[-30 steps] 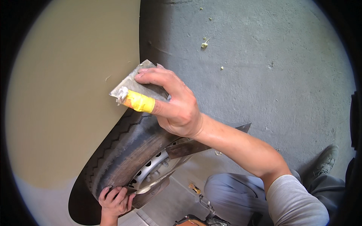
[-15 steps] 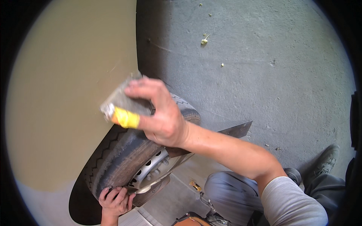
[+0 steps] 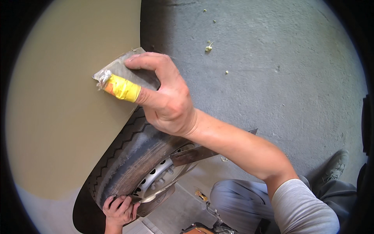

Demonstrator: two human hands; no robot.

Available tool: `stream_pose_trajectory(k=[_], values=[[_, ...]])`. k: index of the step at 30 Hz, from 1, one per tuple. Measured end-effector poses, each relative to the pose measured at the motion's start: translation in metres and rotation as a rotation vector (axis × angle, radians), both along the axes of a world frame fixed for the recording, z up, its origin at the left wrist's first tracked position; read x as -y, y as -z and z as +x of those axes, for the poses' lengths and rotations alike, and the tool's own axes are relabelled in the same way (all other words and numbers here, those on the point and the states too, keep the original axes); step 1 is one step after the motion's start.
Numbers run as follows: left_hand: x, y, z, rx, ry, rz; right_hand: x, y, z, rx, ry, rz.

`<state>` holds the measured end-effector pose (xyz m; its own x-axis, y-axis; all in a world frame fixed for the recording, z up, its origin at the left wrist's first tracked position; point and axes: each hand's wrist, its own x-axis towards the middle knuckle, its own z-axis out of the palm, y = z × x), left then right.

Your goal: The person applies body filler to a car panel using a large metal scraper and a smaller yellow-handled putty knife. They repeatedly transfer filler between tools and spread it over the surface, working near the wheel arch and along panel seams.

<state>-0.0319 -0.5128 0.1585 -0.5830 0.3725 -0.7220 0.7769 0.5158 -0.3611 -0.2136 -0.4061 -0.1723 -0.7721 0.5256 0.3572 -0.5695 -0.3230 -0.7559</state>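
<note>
The right hand (image 3: 167, 93) has its grip closed on a grey scraper (image 3: 142, 74), a flat plate pinched between the thumb and bent fingers, left of centre in the upper half of the frame. The thumb is wrapped in yellow tape (image 3: 125, 89), with a whitish smear at its end, by the plate's left corner. The scraper overlaps the edge of a tan panel (image 3: 58, 97); whether it touches the surface, I cannot tell.

Tan covers nearly all of that panel, which fills the left of the frame, and gives way to a pale patch (image 3: 35, 208) at lower left. With the scraper held at the panel, the work looks under way rather than finished; whether the pale patch is left to do, the view does not settle.

Below lies a worn tyre (image 3: 128, 163) around a silver wheel (image 3: 146, 181). The left hand (image 3: 118, 210), at lower left, curls its fingers at the tyre's lower end; whether it grips anything is unclear. A dark strip (image 3: 194, 155) crosses beneath the right forearm, and grey floor (image 3: 253, 78) fills the upper right.
</note>
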Motion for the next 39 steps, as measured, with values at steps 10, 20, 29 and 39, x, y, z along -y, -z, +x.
stream_pose_trajectory(k=[10, 20, 29, 39], values=[[0.0, 0.0, 0.0, 0.004, 0.0, 0.0, -0.018, 0.003, 0.029, 0.003, -0.072, -0.03], [0.0, -0.001, 0.0, 0.011, 0.0, -0.009, -0.007, -0.001, -0.007, 0.016, 0.01, 0.023], [0.002, -0.002, 0.003, -0.003, -0.007, -0.012, 0.018, -0.006, 0.073, -0.027, -0.212, -0.019], [0.001, -0.002, 0.002, -0.011, -0.014, -0.004, -0.021, 0.037, 0.038, 0.231, -0.282, -0.076]])
